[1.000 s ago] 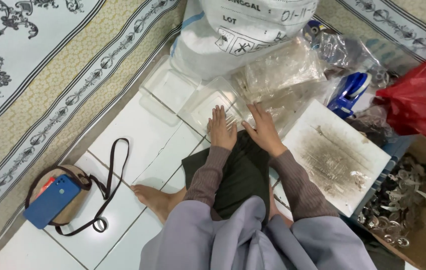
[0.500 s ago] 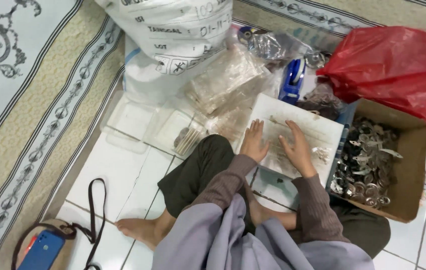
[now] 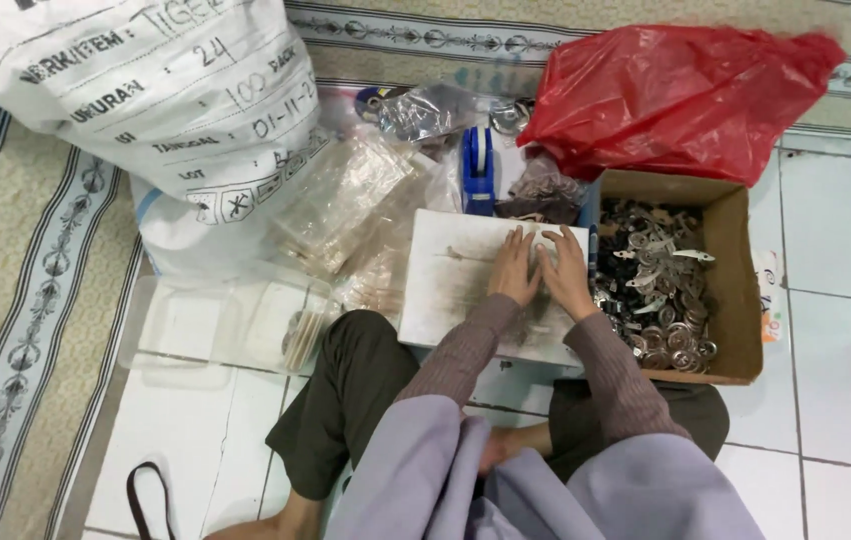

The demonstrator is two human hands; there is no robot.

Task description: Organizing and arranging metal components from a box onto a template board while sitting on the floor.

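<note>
I sit cross-legged on a tiled floor. Both my hands lie side by side on a white, smudged board (image 3: 445,280) in front of my knees. My left hand (image 3: 515,268) and my right hand (image 3: 563,272) press flat on its right part, fingers spread forward; whether something small lies under them is hidden. Just right of the board stands an open cardboard box (image 3: 735,290) holding several small metal parts (image 3: 660,295). A pile of clear plastic bags (image 3: 355,215) lies left of the board.
A big white printed sack (image 3: 145,110) stands at the back left, a red plastic bag (image 3: 675,90) at the back right. A blue tape dispenser (image 3: 478,170) stands behind the board. Clear plastic trays (image 3: 205,330) lie on the floor at left, beside a patterned carpet (image 3: 15,300).
The view has swung right. My hands have moved from the clear plastic bags over to the white board and now rest on it beside the box.
</note>
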